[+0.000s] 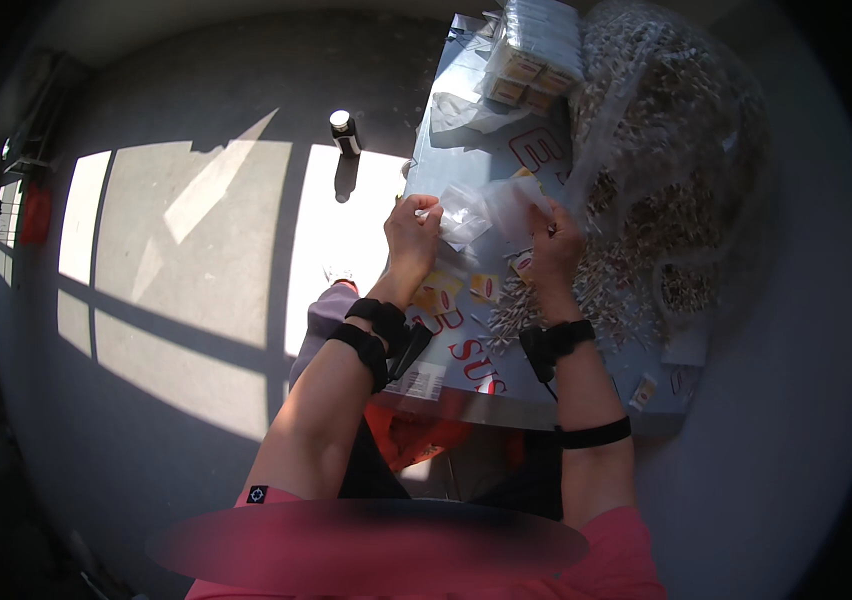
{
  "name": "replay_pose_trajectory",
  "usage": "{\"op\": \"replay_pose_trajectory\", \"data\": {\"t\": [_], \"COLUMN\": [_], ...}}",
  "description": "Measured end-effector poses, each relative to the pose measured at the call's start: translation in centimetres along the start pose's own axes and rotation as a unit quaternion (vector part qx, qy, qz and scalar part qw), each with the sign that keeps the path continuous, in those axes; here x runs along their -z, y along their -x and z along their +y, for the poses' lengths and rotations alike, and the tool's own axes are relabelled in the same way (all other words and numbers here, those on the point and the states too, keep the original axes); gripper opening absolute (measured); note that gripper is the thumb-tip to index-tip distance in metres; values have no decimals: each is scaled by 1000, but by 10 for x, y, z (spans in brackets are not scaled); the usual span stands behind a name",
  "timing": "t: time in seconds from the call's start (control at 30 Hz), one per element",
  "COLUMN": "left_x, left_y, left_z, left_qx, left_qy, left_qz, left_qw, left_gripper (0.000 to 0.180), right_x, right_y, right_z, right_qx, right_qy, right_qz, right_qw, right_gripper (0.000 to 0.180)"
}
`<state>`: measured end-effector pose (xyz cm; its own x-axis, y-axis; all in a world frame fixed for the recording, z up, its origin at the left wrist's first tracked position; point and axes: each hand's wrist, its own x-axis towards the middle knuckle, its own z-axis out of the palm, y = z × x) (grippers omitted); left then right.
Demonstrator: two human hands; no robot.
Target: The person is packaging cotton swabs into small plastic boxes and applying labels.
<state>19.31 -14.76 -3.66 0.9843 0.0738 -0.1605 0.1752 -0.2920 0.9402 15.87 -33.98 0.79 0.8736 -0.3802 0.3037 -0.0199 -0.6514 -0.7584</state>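
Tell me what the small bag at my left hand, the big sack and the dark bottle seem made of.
Small bag: thin clear plastic, glossy, given its crinkles and bright glints. Big sack: likely plastic film, since the sticks inside show through its shiny folds. Dark bottle: smooth-looking; plastic, metal or glass, too small to tell.

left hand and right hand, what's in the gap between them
In the head view, crumpled clear plastic lies nearer the left hand, then flatter translucent plastic reaches the right hand.
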Motion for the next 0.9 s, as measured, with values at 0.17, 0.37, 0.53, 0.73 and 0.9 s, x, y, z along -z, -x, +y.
{"op": "replay_pose_trajectory", "data": {"t": [0.17, 0.37, 0.53, 0.73, 0.9], "left_x": [-8, -9, 19, 31, 1], "left_y": [-1, 6, 17, 45, 75], "left_z": [8, 38, 41, 50, 34], "left_qx": [-28, -31, -103, -70, 22], "left_qy": [-54, -217, -184, -81, 154], "left_qz": [16, -29, 17, 8, -119], "left_qw": [998, 975, 977, 994, 981], "left_gripper": [39, 53, 48, 36, 41], "right_x": [22, 42, 43, 42, 41], "right_y": [6, 22, 39, 53, 61], "right_z": [-1, -10, -26, -13, -6], "right_qx": [-64, -170, -286, -297, -374], "right_qy": [-40, -78, -259, -334, -371], "right_qz": [27, 15, -8, 12, 18], "right_qw": [997, 982, 923, 895, 850], "right_gripper": [23, 26, 25, 25, 24]}}
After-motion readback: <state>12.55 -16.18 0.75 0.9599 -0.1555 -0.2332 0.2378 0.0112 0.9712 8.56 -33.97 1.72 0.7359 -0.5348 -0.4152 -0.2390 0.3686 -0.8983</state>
